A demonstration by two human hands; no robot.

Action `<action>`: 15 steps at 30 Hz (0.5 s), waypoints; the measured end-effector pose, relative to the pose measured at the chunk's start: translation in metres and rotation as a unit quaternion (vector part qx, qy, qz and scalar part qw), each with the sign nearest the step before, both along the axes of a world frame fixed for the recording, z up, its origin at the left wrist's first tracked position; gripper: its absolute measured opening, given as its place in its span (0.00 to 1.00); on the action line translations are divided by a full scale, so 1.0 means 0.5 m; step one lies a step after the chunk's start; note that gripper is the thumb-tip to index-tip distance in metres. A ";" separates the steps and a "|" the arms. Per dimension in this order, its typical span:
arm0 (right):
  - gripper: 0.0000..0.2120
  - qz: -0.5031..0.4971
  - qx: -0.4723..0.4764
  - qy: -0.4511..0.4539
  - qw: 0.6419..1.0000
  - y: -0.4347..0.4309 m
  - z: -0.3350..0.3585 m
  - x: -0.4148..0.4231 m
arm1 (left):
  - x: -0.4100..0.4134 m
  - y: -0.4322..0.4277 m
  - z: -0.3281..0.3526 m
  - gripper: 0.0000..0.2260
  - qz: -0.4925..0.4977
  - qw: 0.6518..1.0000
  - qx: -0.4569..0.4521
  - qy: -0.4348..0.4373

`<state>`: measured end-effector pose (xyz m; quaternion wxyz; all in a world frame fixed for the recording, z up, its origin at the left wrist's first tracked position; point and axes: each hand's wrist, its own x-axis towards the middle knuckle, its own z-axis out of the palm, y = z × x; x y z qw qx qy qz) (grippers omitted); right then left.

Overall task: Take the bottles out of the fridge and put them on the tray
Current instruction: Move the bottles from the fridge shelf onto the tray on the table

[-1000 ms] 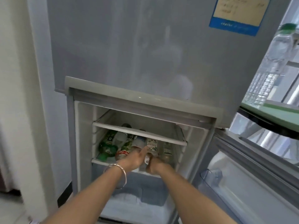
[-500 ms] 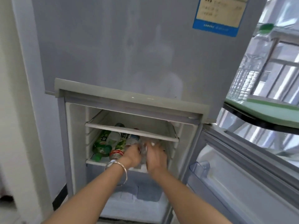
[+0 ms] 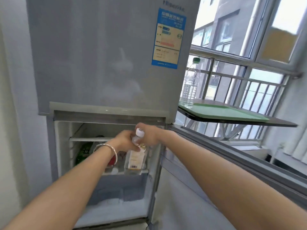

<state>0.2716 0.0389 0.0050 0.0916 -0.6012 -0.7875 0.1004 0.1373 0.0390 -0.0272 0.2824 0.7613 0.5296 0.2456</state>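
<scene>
From the head camera, both hands meet at the neck of a clear bottle [image 3: 135,157] with a white cap [image 3: 140,131] and a pale label; the left hand [image 3: 125,143] wraps its fingers round the shoulder of the bottle, thumb lying over the top of the label, and the right hand [image 3: 150,135] curls in from the other side just below the cap, so the bottle is held between the two; it stands roughly upright, its body hanging below the grip, its base level with the front edge of the fridge shelf [image 3: 116,172] at the right end of the open lower compartment; a silver bracelet [image 3: 109,147] circles the left wrist just behind the grip; left of the grip and deeper in, a green bottle [image 3: 83,151] lies on the same shelf, and a red-labelled bottle [image 3: 113,161] shows partly behind the left wrist; above the grip rises the closed upper door of the fridge [image 3: 99,63] with a blue sticker [image 3: 168,37]; the lower door [image 3: 224,163] stands open to the right, under the right forearm; up and to the right of the grip, well apart, a green tray [image 3: 232,112] rests on a dark ledge [image 3: 282,124] by the window, and a clear bottle with a green cap [image 3: 189,87] stands upright on the tray's near corner.
</scene>
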 end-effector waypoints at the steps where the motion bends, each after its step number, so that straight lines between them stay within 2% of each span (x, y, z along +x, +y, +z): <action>1: 0.33 -0.010 0.012 0.022 1.000 -0.010 0.024 0.009 | 0.003 -0.007 0.022 0.24 -0.006 1.000 0.001 -0.016; 3: 0.33 -0.034 0.039 0.070 0.996 -0.036 0.066 0.034 | 0.011 -0.019 0.065 0.18 -0.025 0.998 -0.020 -0.059; 5: 0.24 -0.053 0.047 0.091 0.993 -0.051 0.102 0.061 | 0.013 -0.026 0.100 0.16 -0.038 0.992 -0.045 -0.115; 7: 0.14 -0.092 -0.020 0.093 0.991 -0.084 0.135 0.089 | 0.021 -0.039 0.137 0.17 -0.048 0.988 -0.046 -0.137; 8: 0.13 -0.107 -0.084 0.089 0.987 -0.100 0.145 0.100 | 0.026 -0.045 0.153 0.20 -0.052 0.988 -0.038 -0.143; 10: 0.25 -0.131 -0.202 0.079 0.967 -0.134 0.157 0.119 | 0.046 -0.061 0.191 0.25 -0.066 0.986 -0.019 -0.153; 11: 0.31 -0.135 -0.230 0.090 0.960 -0.147 0.160 0.126 | 0.059 -0.069 0.209 0.26 -0.073 0.985 -0.007 -0.159; 13: 0.33 -0.141 -0.211 0.146 0.956 -0.166 0.164 0.140 | 0.093 -0.082 0.238 0.27 -0.083 0.979 0.019 -0.185; 15: 0.32 -0.148 -0.131 0.194 0.961 -0.182 0.177 0.163 | 0.132 -0.089 0.266 0.29 -0.083 0.970 0.044 -0.224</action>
